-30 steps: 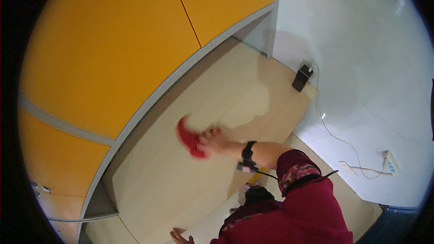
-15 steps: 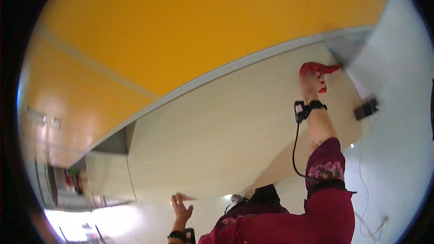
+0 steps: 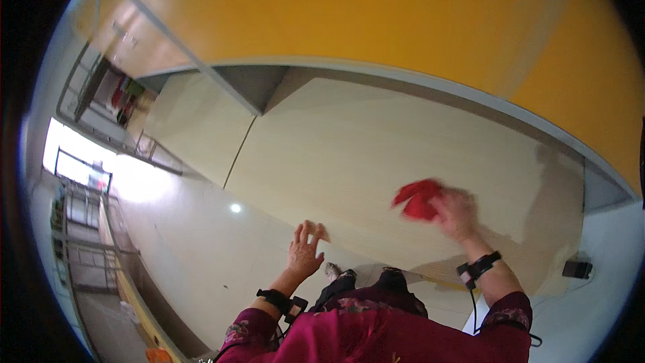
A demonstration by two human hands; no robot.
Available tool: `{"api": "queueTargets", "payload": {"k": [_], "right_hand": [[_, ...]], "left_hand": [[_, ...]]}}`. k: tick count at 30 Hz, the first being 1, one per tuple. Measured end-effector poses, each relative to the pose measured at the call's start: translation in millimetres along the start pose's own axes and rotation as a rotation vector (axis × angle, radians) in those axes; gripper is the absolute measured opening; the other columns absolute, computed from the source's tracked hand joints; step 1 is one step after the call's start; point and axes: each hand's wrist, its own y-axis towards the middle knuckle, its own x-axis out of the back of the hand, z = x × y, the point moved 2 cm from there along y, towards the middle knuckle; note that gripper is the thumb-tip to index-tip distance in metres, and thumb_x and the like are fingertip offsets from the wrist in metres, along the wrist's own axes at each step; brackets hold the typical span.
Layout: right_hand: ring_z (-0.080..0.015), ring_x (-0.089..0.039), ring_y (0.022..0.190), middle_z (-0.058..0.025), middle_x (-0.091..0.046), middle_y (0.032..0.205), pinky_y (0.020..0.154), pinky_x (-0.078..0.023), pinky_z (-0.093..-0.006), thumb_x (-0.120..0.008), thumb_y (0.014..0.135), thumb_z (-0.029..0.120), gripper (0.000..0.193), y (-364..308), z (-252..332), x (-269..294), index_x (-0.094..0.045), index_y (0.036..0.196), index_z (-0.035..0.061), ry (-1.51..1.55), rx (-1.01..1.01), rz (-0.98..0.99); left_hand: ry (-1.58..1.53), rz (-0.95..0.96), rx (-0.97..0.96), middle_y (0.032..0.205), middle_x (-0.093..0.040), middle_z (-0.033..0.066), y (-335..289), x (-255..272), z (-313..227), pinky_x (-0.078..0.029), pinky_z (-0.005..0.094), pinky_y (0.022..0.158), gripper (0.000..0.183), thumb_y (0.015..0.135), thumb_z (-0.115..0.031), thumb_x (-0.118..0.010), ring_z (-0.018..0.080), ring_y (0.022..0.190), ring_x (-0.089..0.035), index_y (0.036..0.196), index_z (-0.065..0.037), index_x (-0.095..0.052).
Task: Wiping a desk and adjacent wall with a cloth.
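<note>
A red cloth (image 3: 418, 202) is gripped in my right hand (image 3: 458, 214), over the right half of the pale wood desktop (image 3: 356, 141). Motion smears both cloth and hand, so whether the cloth touches the surface is hard to make out. Along the desk's near edge is my left hand (image 3: 306, 252), fingers spread and holding nothing. A small pale brown patch shows at its fingertips; what it is I cannot tell.
Yellow cabinet fronts (image 3: 376, 20) rise behind the desktop, with a grey divider (image 3: 259, 91) to the left. A black box (image 3: 576, 269) is on the wall at right. Metal bunk frames (image 3: 94, 249) stand at far left, beyond the pale floor (image 3: 195, 249).
My right hand and the red cloth have come back from the desktop's far right corner toward me. The view has swung left, showing more floor and my left forearm.
</note>
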Motion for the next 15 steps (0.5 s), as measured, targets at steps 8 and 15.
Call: {"api": "queueTargets", "payload": {"k": [8,15], "right_hand": [[-0.0307,-0.040,0.102,-0.0097,-0.042,0.114,0.078,-0.035,-0.0505,-0.041,0.081,0.040,0.041,175,-21,-23,-0.042,0.115,0.0193,-0.380,-0.891,0.033],[-0.0322,-0.046,0.095,-0.0131,-0.048,0.106,0.073,-0.039,-0.0476,-0.034,0.083,0.041,0.039,330,235,-116,-0.048,0.106,0.0132,-0.346,-0.261,-0.007]], "left_hand": [[-0.497,-0.180,-0.120,0.119,-0.040,0.0170,-25,8,58,-0.038,0.0401,0.085,0.050,0.075,-0.019,-0.055,0.0340,0.104,-0.043,0.120,-0.008,-0.038],[-0.627,0.168,0.351,0.094,-0.055,0.0158,-144,-74,162,-0.044,0.0377,0.075,0.035,0.075,-0.020,-0.054,0.0299,0.087,-0.054,0.107,-0.007,-0.050]]}}
